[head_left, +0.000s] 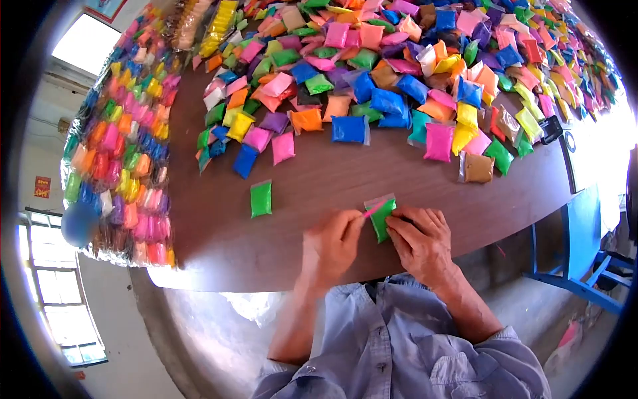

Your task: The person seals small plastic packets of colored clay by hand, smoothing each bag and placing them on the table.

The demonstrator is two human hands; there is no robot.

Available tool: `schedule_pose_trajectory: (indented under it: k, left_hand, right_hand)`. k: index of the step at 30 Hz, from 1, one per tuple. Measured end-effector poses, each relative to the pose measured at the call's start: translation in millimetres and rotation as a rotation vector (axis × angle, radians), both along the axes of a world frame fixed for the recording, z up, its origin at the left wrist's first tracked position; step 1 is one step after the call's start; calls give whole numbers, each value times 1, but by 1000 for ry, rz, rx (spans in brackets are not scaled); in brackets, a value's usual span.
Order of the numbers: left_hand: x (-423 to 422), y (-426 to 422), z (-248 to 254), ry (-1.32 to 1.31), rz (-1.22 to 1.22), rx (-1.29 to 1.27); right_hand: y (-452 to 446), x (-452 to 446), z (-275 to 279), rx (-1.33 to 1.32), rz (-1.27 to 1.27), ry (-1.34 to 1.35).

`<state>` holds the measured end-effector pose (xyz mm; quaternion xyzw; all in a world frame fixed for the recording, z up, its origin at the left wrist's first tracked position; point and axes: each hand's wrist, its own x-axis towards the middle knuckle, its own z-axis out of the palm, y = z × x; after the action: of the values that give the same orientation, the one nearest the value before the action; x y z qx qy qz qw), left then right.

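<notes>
Near the front edge of the table, my right hand (422,239) pinches the right side of a small clear bag of green clay-like filling (380,223). My left hand (334,241) is closed on a thin pink stick (375,207), whose far end lies across the top of that bag. What kind of tool the stick is, I cannot tell. A second green bag (261,199) lies flat by itself to the left of my hands. Beyond my right hand rests a brown bag (477,169) at the near edge of the pile.
A large heap of small coloured bags (389,100) covers the far part of the brown table (312,189). Long strips of joined coloured packets (126,153) stand at the left. A blue chair (581,243) is at the right, beside a black object (550,130) at the table's edge.
</notes>
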<state>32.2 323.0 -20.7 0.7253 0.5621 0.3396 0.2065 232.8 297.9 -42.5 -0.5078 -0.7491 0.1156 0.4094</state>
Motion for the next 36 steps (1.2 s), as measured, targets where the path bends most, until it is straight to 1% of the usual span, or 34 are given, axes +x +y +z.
schedule_pose_trajectory:
  k: [2,3,7,9,10,12,13,14,16,17,19,20,22,27,29,30,32,36]
  left_hand:
    - [7,-5,-1,99,-45,25]
    - [8,-4,-2,152,-15,18]
    - [-6,8,-6,147,45,43]
    - [-15,6,-1,22,77,75]
    - [-21,3,2,22,86,78]
    - [-34,-10,8,-78,209,34]
    - [-47,-15,1,-60,234,97]
    - [-58,-21,1,-65,242,96]
    - [-80,-31,1,-63,469,49]
    - [-95,-33,-3,-73,477,47]
    - [-128,-35,-15,-22,614,108]
    - [-140,-36,-17,-32,621,105]
    - [-157,-40,-23,-18,727,64]
    - [-169,-38,-35,-49,745,86]
    - [-171,-38,-36,-161,771,8]
    - [-170,-39,-34,-164,778,9]
    - [-168,-41,-28,-286,791,-24]
    - [-169,-39,-26,-373,803,-16]
  right_hand:
    - [1,0,0,-11,8,-14]
    - [1,0,0,3,10,-11]
    - [2,-1,2,26,14,-9]
    - [1,0,5,16,30,-29]
    - [1,0,7,2,39,-44]
    - [-2,3,13,-38,69,-74]
    - [-3,4,15,-80,90,-105]
    - [-4,5,16,-81,97,-111]
    - [-3,7,17,-109,117,-201]
    - [-3,8,18,-109,124,-210]
    - [-3,8,19,-114,196,-316]
    - [-4,6,19,-115,202,-326]
    - [-10,3,14,-173,223,-427]
    - [-8,-2,19,-152,211,-430]
    - [-3,-3,25,-152,208,-364]
    - [-2,-3,23,-149,215,-367]
    - [2,-7,15,-68,153,-379]
    - [18,-42,12,-4,176,-340]
